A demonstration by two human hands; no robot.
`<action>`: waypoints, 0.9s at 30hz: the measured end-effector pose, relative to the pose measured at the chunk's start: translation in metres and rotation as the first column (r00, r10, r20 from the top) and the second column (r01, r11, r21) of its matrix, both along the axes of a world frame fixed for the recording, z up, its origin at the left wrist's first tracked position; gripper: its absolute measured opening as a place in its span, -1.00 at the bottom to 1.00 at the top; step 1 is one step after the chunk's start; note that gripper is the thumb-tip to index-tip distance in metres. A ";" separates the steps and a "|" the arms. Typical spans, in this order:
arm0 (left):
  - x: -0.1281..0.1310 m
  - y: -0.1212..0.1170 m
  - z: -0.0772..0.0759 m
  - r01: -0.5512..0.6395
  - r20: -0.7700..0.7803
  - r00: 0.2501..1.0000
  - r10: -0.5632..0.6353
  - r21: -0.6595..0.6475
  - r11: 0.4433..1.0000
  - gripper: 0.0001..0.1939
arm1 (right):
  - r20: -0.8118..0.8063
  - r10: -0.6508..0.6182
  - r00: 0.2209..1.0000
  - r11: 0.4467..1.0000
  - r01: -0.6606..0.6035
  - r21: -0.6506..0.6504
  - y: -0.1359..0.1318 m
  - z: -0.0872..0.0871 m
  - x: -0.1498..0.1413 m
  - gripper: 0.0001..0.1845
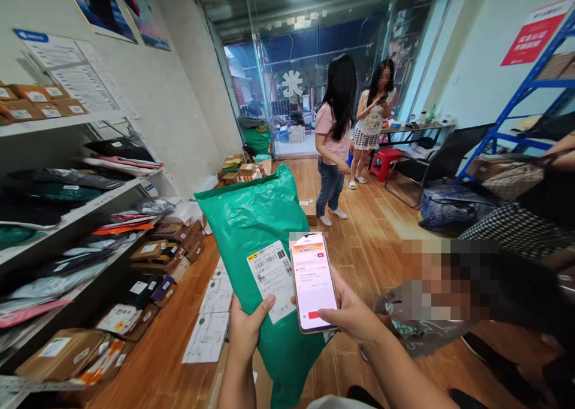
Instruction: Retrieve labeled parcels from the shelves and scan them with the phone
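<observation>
A lane of wood-plank floor (363,232) is bounded by white shelves (58,121) on the left and a blue rack (516,106) on the right; it is partly blocked by a person in a pink top (330,121). The parcel (251,217) is wrapped in glossy, creased green plastic — soft, with a paper label (269,277). Its left edge is gripped by the left hand (249,325); a slim phone (314,277) is grasped by the right hand (353,313), before the parcel's right side.

A lit phone (315,286) overlaps a tilted, labelled green parcel (265,229), perhaps touching.
</observation>
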State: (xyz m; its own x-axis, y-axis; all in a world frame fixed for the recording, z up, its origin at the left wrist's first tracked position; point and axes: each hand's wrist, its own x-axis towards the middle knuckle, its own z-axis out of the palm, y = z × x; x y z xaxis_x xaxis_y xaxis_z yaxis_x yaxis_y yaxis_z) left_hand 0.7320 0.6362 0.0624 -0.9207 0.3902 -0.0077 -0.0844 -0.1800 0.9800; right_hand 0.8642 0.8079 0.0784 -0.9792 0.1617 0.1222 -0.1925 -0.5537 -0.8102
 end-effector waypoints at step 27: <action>-0.200 0.333 -0.064 -0.014 -0.165 0.986 -0.037 -0.297 0.955 -0.30 | 0.318 -0.393 0.863 0.868 0.463 -0.182 0.321 -0.084 -0.152 -0.59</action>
